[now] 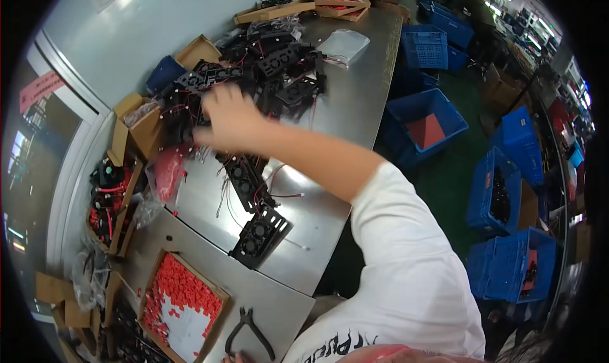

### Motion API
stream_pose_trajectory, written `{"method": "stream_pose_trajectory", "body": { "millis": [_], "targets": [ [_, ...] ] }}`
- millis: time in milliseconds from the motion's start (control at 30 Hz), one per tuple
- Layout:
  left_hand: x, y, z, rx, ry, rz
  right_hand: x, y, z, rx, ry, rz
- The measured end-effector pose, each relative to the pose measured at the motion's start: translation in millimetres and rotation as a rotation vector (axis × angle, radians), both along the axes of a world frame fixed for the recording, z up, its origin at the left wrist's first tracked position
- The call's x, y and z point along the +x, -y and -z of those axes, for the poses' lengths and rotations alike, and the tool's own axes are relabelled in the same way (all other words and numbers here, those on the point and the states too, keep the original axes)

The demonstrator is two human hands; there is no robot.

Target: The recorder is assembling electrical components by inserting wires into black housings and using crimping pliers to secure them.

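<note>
My right hand reaches across the table over a heap of black twin-fan units with thin wires. It is blurred, but thumb and fingers look apart, with nothing visible between them. Nearer to me, two more black fan units lie on the metal table, end to end. At the lower edge only the fingertips of my left hand show, close by a handle of the black pliers; whether they grip it I cannot tell. The pliers lie with their handles spread.
A shallow cardboard tray of small red parts stands left of the pliers. Further left are a bag of red pieces and an open carton. A clear plastic bag lies on the far tabletop. Blue crates stand right of the table.
</note>
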State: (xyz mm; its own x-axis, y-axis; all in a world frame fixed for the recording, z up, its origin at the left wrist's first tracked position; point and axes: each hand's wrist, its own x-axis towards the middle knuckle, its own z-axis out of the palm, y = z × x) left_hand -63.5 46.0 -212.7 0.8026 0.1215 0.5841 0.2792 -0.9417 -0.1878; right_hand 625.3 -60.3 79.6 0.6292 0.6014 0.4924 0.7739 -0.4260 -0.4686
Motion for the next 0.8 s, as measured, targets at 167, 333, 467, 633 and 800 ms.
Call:
{"method": "stream_pose_trajectory", "body": {
  "millis": [167, 333, 467, 633, 800],
  "targets": [
    [109.5, 95.6, -211.9, -0.394, -0.644, -0.276, 173.5, -21.4, -2.5, -0.011, 0.029, 0.380],
    [118.7, 87.0, -211.8, -0.451, -0.591, -0.282, 219.1, -21.2, 78.5, -0.310, -0.358, 0.195],
    [69.2, 81.5, -170.2, -0.410, -0.782, -0.439, 161.0, -34.3, 75.0, -0.425, -0.426, 0.150],
    [88.4, 78.1, -175.0, -0.606, -0.521, -0.287, 85.8, 1.8, 68.8, -0.529, -0.399, 0.064],
    [98.9, 91.4, -184.0, -0.602, -0.445, -0.295, -7.4, -27.0, 71.9, -0.553, -0.347, -0.024]
  ]
}}
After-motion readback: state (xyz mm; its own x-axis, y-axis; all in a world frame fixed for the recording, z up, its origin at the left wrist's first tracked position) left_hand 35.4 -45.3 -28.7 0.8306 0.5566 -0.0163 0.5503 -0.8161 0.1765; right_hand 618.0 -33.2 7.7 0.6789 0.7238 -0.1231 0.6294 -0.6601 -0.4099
